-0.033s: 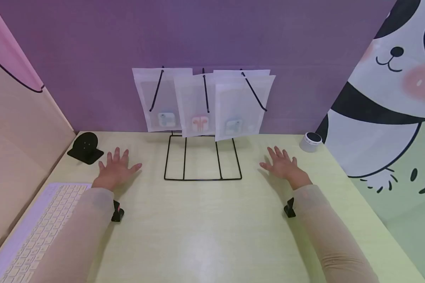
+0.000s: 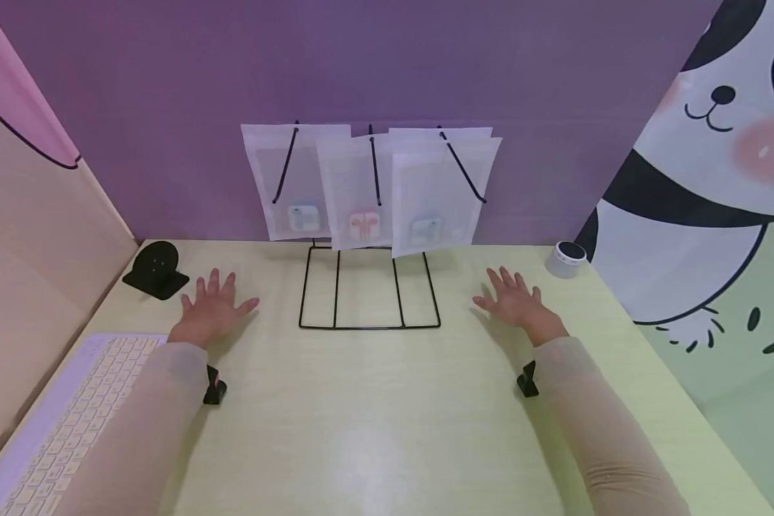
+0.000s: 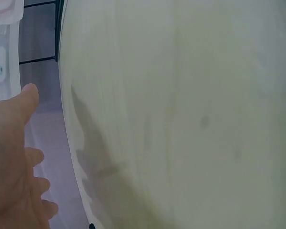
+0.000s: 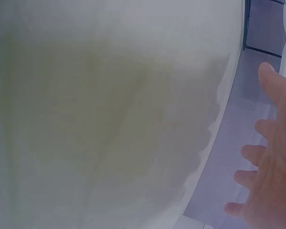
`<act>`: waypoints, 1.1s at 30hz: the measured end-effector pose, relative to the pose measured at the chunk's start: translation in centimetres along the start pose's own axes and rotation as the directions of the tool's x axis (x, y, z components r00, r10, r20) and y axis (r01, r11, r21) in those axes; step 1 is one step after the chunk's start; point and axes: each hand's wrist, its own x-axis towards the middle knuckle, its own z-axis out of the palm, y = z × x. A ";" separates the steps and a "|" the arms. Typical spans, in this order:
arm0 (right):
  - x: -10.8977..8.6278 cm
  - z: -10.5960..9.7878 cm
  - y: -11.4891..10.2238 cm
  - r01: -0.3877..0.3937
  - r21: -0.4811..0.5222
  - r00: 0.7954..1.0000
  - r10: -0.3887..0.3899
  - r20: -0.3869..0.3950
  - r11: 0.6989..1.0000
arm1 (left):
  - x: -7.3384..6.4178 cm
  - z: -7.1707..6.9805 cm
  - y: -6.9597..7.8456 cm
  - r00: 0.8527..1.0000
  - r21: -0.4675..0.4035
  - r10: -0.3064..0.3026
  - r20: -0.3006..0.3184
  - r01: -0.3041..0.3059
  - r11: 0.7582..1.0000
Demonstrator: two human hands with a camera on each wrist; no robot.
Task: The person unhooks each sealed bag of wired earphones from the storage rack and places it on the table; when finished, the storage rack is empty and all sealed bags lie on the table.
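My left hand (image 2: 210, 313) is held over the left of the table with its fingers spread, holding nothing. On the other side my right hand (image 2: 514, 302) is likewise spread and bare. Between and beyond them stands a black wire rack (image 2: 369, 327), its base flat on the table. From its hooks hang several white translucent pouches: a left pouch (image 2: 277, 158), a middle pouch (image 2: 355, 179) and a front right pouch (image 2: 426, 186). Small earphone pictures, blue or pink, show low on them. The left thumb (image 3: 26, 100) and right thumb (image 4: 271, 78) point inward in the wrist views.
A black stand with a round plate (image 2: 157, 269) is just beyond the left hand. Along the left edge lies a white and lilac keyboard (image 2: 97, 401), partly under the left sleeve. A small white tub with a dark top (image 2: 564, 259) sits at the back right, before a purple wall (image 2: 168, 143).
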 end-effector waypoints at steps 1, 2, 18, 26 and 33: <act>0.0 -0.1 0.0 0.002 0.001 1.000 -0.002 -0.005 1.000 | 0.1 0.0 0.1 1.000 -0.010 0.005 -0.003 -0.005 1.000; 0.0 -0.2 0.0 0.006 -0.001 1.000 -0.007 -0.009 1.000 | 0.1 0.1 0.1 1.000 -0.024 0.009 -0.006 -0.009 1.000; 2.0 -5.6 -1.8 0.246 0.460 0.879 0.003 -0.477 0.853 | 1.5 2.5 4.4 0.996 -0.600 0.083 0.020 -0.055 0.798; 4.0 -9.1 -5.0 0.422 0.551 0.745 0.072 -0.664 0.720 | 1.5 3.5 5.9 0.987 -0.696 0.129 0.092 -0.029 0.718; 5.1 -11.4 -6.6 0.477 0.541 0.709 0.060 -0.703 0.693 | 1.7 3.5 5.9 0.978 -0.642 0.170 0.125 -0.051 0.765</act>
